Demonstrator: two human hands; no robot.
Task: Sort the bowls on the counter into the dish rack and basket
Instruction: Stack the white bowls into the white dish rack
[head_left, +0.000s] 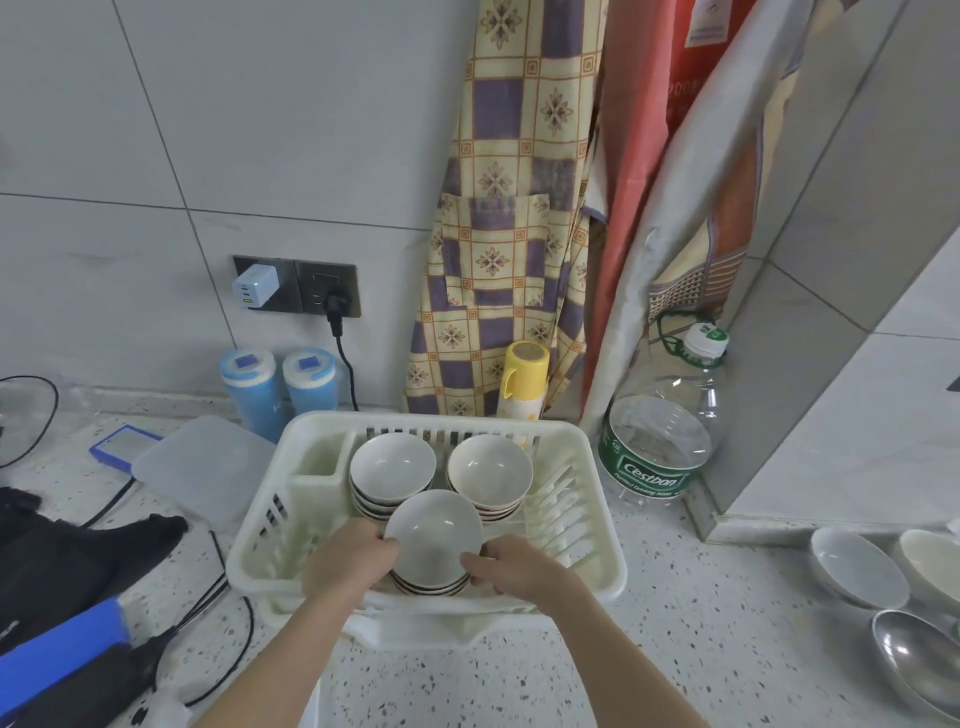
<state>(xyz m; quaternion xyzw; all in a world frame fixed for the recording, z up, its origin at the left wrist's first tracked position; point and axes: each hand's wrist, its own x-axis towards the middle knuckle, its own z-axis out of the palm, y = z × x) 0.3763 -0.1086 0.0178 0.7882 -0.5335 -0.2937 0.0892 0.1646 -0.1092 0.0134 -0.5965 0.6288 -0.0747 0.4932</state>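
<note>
Your fingers curl round both sides of a stack of bowls, left hand and right hand pinching opposite rims, so the pile stays level as it sits low in the near part of the rack. Just beyond your fingers two more stacks, left stack and right stack, stand side by side and upright, leaving the near gap for this one. Whether the held pile already rests on the rack floor cannot be told. Far to the right of your fingers, loose bowls and a steel bowl wait on the desk, likely next to be sorted. No basket can be picked out apart from the rack. A water bottle stands beyond your right hand.
</note>
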